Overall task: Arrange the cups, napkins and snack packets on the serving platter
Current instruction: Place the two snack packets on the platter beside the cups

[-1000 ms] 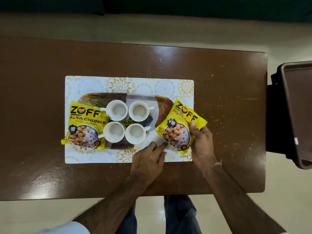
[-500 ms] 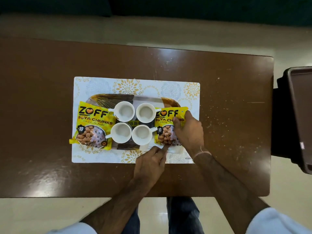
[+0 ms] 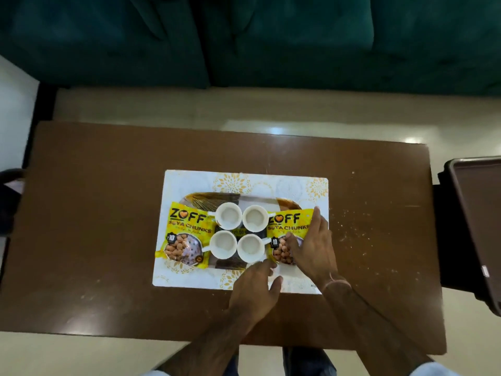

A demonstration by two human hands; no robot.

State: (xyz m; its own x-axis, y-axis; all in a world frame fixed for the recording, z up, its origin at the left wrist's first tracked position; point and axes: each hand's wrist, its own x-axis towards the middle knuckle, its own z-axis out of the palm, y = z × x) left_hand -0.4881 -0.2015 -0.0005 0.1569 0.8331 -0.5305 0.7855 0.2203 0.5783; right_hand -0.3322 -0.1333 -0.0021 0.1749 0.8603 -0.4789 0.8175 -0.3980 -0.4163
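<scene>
A gold-and-dark patterned platter (image 3: 210, 198) lies on a white placemat (image 3: 189, 183). Four empty white cups stand on it in a square: (image 3: 229, 216), (image 3: 254, 218), (image 3: 222, 244), (image 3: 250, 248). One yellow soya-chunks packet (image 3: 187, 234) rests over the platter's left end. A second packet (image 3: 287, 222) lies over the right end, square to the cups. My right hand (image 3: 311, 249) is on this packet, fingers on its face and thumb at its far right corner. My left hand (image 3: 254, 287) rests with fingertips at the platter's front edge, thumb apart. I cannot make out any napkins.
The placemat sits on a brown wooden table (image 3: 95, 226) with crumbs scattered to the right. A dark brown tray (image 3: 477, 226) stands off the table's right edge. A green sofa (image 3: 244, 36) runs along the far side, across a strip of pale floor.
My right hand has carried the right packet from a tilted spot off the platter's corner onto its right end and straightened it. The left hand has stayed at the front edge.
</scene>
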